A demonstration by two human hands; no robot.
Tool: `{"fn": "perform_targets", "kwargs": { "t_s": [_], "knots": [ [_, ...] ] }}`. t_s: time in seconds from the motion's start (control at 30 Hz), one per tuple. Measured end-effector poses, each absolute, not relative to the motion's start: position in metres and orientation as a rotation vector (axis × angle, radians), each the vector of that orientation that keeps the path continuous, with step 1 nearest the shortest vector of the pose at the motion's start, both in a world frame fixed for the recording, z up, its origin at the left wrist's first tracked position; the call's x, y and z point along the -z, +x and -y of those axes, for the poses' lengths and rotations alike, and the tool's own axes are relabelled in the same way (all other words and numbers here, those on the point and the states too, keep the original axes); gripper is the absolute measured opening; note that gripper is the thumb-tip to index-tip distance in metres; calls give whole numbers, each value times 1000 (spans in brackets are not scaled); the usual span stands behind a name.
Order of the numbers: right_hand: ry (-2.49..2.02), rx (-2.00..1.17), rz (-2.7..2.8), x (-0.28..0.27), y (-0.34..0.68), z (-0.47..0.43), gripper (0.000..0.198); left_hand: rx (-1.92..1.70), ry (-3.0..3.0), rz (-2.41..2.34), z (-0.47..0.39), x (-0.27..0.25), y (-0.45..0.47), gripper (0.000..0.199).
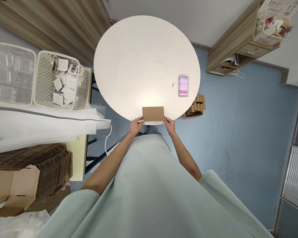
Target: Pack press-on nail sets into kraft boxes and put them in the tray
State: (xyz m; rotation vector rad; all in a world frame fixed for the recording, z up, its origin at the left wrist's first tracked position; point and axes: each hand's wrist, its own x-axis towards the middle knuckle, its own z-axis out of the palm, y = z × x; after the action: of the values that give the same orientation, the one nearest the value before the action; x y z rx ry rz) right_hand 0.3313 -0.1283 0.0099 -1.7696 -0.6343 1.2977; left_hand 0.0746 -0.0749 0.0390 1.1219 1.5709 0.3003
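Observation:
A small brown cardboard box (153, 114), flat and rectangular, is at the near edge of the round white table (144, 49). Its top looks closed. My left hand (136, 126) grips the box's left end between thumb and fingers. At the opposite end, my right hand (169, 125) pinches the right side the same way. Both hands sit level with each other at the table's rim. Whether the box touches the tabletop or is slightly lifted, I cannot tell.
A phone (183, 86) lies right on the table. Beside the table, a carton of small boxes (195, 107) stands low. Leftward are a basket of cards (57, 82), a bin of clear containers (12, 72), white sheets (39, 129) and stacked flattened cardboard (52, 168). A wooden cabinet (233, 39) stands right.

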Motion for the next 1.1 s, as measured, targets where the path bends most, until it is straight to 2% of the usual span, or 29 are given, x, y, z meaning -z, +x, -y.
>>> {"fn": "perform_targets", "kwargs": {
  "t_s": [0.2,0.47,0.83,0.97,1.1],
  "knots": [
    [-1696,-1363,474,-38,332,136,60,-542,1060,-1474,84,-66,79,62],
    [-1677,-1210,537,-74,359,192,65,-725,957,-1351,133,-72,119,66],
    [-1793,-1033,381,-122,442,327,61,-513,916,-1148,201,-78,224,42],
    [-1806,-1076,316,-124,460,343,56,-418,977,-1152,207,-74,247,34],
    [-1811,-1048,312,-117,481,342,50,-330,1115,-1244,200,-65,273,35]
  ]
}}
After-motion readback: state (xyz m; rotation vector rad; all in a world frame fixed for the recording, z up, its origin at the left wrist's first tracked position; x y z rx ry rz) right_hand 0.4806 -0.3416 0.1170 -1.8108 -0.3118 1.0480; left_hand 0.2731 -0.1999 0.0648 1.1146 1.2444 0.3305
